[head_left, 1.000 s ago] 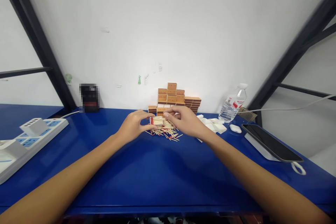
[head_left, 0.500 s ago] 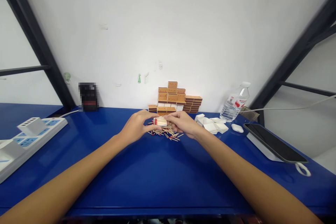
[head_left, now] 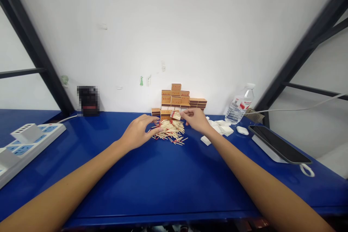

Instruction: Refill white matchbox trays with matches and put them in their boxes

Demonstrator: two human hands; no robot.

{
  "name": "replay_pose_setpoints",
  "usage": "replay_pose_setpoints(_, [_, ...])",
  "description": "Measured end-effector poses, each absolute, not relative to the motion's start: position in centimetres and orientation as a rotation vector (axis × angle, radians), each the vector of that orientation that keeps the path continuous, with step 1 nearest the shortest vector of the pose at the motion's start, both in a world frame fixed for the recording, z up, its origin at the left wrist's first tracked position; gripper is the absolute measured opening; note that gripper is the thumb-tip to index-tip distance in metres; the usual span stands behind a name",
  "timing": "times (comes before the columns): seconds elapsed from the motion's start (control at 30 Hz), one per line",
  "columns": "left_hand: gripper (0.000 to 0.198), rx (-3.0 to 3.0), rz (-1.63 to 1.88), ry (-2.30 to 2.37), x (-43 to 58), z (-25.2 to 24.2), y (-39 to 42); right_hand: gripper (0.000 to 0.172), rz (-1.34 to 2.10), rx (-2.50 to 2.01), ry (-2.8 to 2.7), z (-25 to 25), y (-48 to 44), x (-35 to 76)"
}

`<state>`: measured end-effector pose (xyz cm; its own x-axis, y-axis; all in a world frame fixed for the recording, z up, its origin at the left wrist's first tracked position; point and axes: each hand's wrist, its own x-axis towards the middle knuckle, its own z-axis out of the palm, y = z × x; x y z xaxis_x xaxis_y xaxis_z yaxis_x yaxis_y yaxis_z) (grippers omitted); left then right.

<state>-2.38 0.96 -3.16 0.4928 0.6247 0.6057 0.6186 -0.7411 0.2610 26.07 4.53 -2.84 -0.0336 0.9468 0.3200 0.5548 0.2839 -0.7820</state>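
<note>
A loose heap of red-tipped matches (head_left: pixel 169 133) lies on the blue table (head_left: pixel 163 181) in front of me. My left hand (head_left: pixel 137 133) rests at the heap's left edge, fingers curled, thumb and forefinger pinching at the matches. My right hand (head_left: pixel 196 119) is raised a little behind the heap's right side and pinches a small tray of matches (head_left: pixel 175 115), tilted. Behind the heap stands a stack of brown matchboxes (head_left: pixel 178 101) against the wall.
White inner trays (head_left: pixel 220 128) lie right of the heap, one white tray (head_left: pixel 206 140) nearer me. A water bottle (head_left: pixel 239 106), white earbud case (head_left: pixel 240 129) and dark tablet (head_left: pixel 278 146) are at the right. A power strip (head_left: pixel 24 139) lies far left.
My right hand lifted the filled tray away from my left hand, up and to the right. The match heap looks bigger now. My left hand dropped onto the heap's left edge.
</note>
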Motion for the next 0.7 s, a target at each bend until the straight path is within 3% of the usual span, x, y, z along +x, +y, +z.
replay_pose_setpoints(0.27, [0.036, 2.75, 1.079, 1.097, -2.2, -3.0, 0.6, 0.022, 0.191, -1.36, -1.884, -3.2, 4.3, 25.5])
replay_pose_setpoints(0.7, [0.032, 2.798, 1.064, 1.087, -2.7, -2.9, 0.7, 0.018, -0.134, -1.331, -2.182, -2.5, 1.6, 24.9])
